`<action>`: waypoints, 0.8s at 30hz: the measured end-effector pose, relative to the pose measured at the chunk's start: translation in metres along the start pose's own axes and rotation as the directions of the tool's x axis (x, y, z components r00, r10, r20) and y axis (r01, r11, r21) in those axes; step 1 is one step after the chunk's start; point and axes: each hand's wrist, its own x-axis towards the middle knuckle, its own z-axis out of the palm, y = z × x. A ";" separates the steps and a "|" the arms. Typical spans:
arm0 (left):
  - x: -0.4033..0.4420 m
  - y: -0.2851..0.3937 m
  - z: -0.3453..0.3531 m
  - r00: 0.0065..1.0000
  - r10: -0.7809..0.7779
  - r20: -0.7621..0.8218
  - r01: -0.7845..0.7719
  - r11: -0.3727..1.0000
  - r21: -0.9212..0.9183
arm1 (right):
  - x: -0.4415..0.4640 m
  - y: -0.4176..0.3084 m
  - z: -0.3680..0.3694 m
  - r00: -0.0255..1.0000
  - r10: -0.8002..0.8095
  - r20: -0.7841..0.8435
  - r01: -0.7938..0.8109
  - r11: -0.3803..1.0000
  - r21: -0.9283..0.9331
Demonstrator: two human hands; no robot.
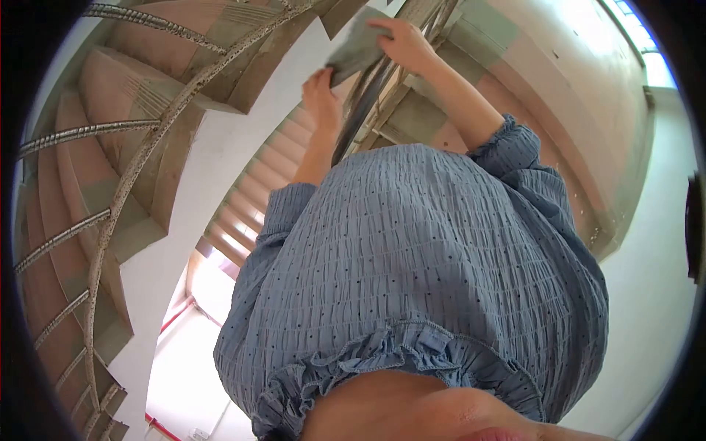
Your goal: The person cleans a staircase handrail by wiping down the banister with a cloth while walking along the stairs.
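Note:
A flat grey-green cloth (358, 45), somewhat blurred, is stretched between my two hands at the top of the view. My left hand (321, 99) pinches its lower left corner, with the fingers bent around the edge. My right hand (406, 45) grips the upper right side, the index finger lying across the cloth's face. Close below the cloth runs a dark stair handrail (365, 103); whether the two touch I cannot tell.
Stairs with pinkish treads (140, 88) and a worn metal railing (143, 158) curve down the left side. More steps (268, 165) show beyond the handrail. A landing (515, 95) lies at upper right, beside a pale wall (654, 242). A red pipe (176, 316) is at lower left.

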 end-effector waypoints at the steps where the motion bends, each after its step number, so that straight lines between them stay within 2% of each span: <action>1: -0.002 -0.012 0.005 0.973 -0.082 0.214 0.088 0.996 -0.021 | -0.002 0.026 0.009 1.000 -0.002 -0.025 0.000 0.997 -0.077; 2: -0.001 -0.018 0.006 0.930 -0.120 0.346 0.151 0.986 -0.064 | -0.004 0.039 0.013 0.999 -0.005 -0.051 -0.003 0.988 -0.153; 3: 0.001 -0.018 -0.003 0.931 -0.122 0.343 0.152 0.986 -0.062 | -0.007 0.034 0.012 0.999 -0.009 -0.048 0.001 0.988 -0.152; 5: 0.007 -0.017 -0.028 0.921 -0.174 0.349 0.221 0.970 -0.101 | -0.017 0.014 0.015 0.996 0.090 0.012 -0.088 0.987 -0.135; 6: 0.006 -0.026 -0.035 0.923 -0.182 0.339 0.227 0.969 -0.098 | -0.015 0.002 0.022 0.997 0.081 0.021 -0.077 0.988 -0.136; 8: 0.017 -0.039 -0.050 0.966 -0.199 0.162 0.225 0.961 -0.158 | 0.000 -0.030 0.031 0.991 0.123 0.060 -0.121 0.992 -0.038; 9: 0.024 -0.043 -0.058 0.969 -0.196 0.149 0.220 0.962 -0.161 | 0.007 -0.041 0.038 0.992 0.109 0.058 -0.107 0.993 -0.041; 11: 0.041 -0.048 -0.076 0.899 -0.352 0.260 0.402 0.899 -0.172 | 0.018 -0.061 0.052 0.972 -0.226 -0.073 0.223 0.974 -0.042; 12: 0.054 -0.046 -0.080 0.904 -0.349 0.248 0.396 0.901 -0.177 | 0.025 -0.081 0.044 0.991 -0.129 -0.019 0.129 0.992 -0.017; 13: 0.071 -0.042 -0.082 0.868 -0.370 0.332 0.465 0.840 -0.279 | 0.028 -0.103 0.032 0.990 -0.143 -0.021 0.142 0.990 -0.021; 14: 0.087 -0.038 -0.084 0.828 -0.374 0.418 0.531 0.762 -0.370 | 0.029 -0.123 0.019 0.997 -0.064 -0.045 0.065 0.998 0.024; 15: 0.104 -0.028 -0.092 0.835 -0.372 0.406 0.524 0.764 -0.377 | 0.032 -0.138 0.007 0.998 0.015 -0.065 -0.011 0.997 0.070; 16: 0.124 -0.014 -0.099 0.891 -0.316 0.328 0.430 0.818 -0.382 | 0.038 -0.143 -0.001 0.998 0.006 -0.070 -0.001 0.998 0.066; 18: 0.151 0.006 -0.109 0.954 -0.234 0.189 0.295 0.855 -0.426 | 0.045 -0.146 -0.017 0.959 -0.074 -0.273 0.085 0.996 0.028; 19: 0.157 0.013 -0.112 0.957 -0.219 0.189 0.282 0.856 -0.434 | 0.046 -0.147 -0.024 0.955 -0.078 -0.288 0.087 0.996 0.020; 21: 0.155 0.026 -0.120 0.990 -0.101 0.103 0.130 0.931 -0.340 | 0.040 -0.145 -0.039 0.966 -0.007 -0.257 0.021 0.998 0.053; 22: 0.147 0.031 -0.123 0.982 -0.112 0.153 0.154 0.942 -0.297 | 0.034 -0.142 -0.043 0.962 -0.010 -0.272 0.024 0.999 0.046; 24: 0.122 0.040 -0.128 0.950 -0.157 0.268 0.205 0.965 -0.162 | 0.022 -0.135 -0.055 0.993 -0.007 -0.119 0.012 0.999 0.041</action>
